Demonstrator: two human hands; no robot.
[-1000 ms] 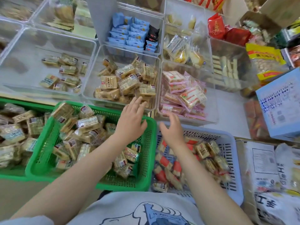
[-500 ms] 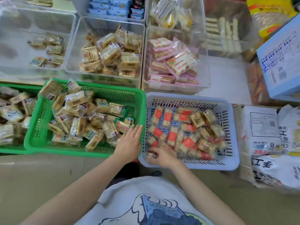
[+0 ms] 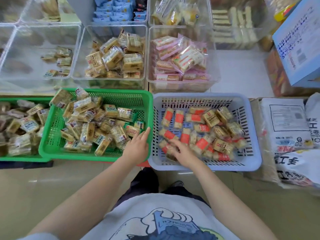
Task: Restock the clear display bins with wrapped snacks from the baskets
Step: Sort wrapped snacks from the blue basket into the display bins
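A green basket (image 3: 97, 157) full of tan wrapped snacks (image 3: 86, 118) sits on the floor, left of a pale blue basket (image 3: 207, 97) of red-labelled snacks (image 3: 201, 142). My left hand (image 3: 136, 148) rests with straight fingers on the green basket's near right corner. Palm down, my right hand (image 3: 181, 151) lies over the red-labelled snacks in the blue basket's near left part; motion blur hides whether it grips one. Behind the baskets stand clear bins: a nearly bare one (image 3: 34, 40), one of tan snacks (image 3: 79, 54) and one of pink packs (image 3: 213, 70).
A second green basket (image 3: 17, 159) of snacks lies at the far left. Printed sacks (image 3: 290, 135) lie right of the blue basket, with a blue carton (image 3: 297, 40) above them. More clear bins (image 3: 233, 28) fill the back row. Tiled floor (image 3: 52, 187) and my knees are below.
Both hands came back from the clear bins to the baskets. The right hand has since slid a little further into the blue basket. The view tilted down.
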